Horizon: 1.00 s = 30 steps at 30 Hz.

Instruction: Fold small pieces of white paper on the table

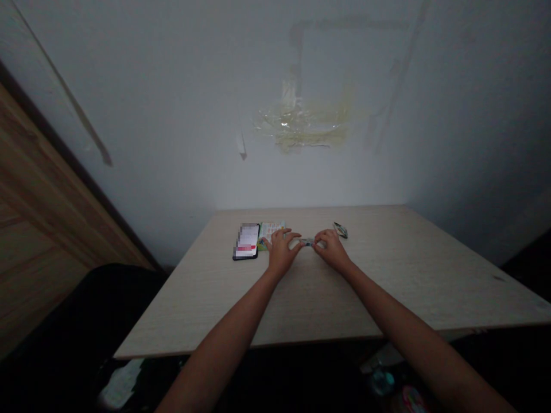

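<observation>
My left hand [282, 251] pinches the left end of a small, flat greyish object [307, 242] between thumb and forefinger, its other fingers spread. The opposite end of this object is between the closed fingertips of my right hand [331, 246]. It is held level, close over the tabletop, and is too small to name. Partly behind my left hand lies a printed leaflet [267, 230] in green and white. Just beyond my right hand is a small dark-edged object [341, 230] with a shiny, pale middle, whose kind I cannot make out.
A smartphone [247, 244] with a lit, partly blurred screen lies left of the leaflet. The pale wooden table [206, 298] meets a wall [181, 115] with peeling tape [307, 129]. Dim items, including a bottle [382, 380], are below the front edge.
</observation>
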Motion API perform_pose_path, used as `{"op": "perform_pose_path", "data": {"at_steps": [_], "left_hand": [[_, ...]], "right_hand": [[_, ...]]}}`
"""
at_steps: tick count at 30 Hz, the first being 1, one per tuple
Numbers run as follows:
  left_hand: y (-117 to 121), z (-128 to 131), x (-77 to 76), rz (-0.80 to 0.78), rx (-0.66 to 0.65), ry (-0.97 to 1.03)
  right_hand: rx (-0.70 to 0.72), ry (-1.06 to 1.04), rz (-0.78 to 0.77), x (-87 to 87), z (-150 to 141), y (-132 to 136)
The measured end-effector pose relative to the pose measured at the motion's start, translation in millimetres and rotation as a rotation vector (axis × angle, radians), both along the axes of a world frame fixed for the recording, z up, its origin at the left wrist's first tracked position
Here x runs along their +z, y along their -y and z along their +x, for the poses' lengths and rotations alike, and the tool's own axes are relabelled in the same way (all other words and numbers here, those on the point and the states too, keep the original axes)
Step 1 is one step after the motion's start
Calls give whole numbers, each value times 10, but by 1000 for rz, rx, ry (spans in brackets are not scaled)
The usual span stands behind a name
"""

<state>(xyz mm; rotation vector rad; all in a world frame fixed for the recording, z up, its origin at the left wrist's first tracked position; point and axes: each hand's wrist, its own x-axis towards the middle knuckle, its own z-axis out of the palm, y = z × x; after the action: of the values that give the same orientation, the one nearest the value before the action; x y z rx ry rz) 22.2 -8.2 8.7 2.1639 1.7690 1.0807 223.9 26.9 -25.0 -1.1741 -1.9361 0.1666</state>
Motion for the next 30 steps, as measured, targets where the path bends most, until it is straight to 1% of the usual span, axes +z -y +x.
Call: {"op": "perform_pose_path", "data": {"at_steps": [3,7,11,18,26,30], "left_hand": [[16,2,14,-2,-14,-21],[8,-1,-4,-11,-21,-72],[-21,-20,-32,-14,-23,-108],[-48,-65,-73,-49,-40,-210],[-35,-64,-39,-91,-24,-215],[-39,-70,-30,-82,-32,-210]], "right_hand": [[27,60,33,66,6,43],[74,126,18,115,14,67],[153,156,-25,116,26,55],[215,227,-65,120,34,51],[201,223,-90,97,26,26],[179,181,-101,92,28,18]]}}
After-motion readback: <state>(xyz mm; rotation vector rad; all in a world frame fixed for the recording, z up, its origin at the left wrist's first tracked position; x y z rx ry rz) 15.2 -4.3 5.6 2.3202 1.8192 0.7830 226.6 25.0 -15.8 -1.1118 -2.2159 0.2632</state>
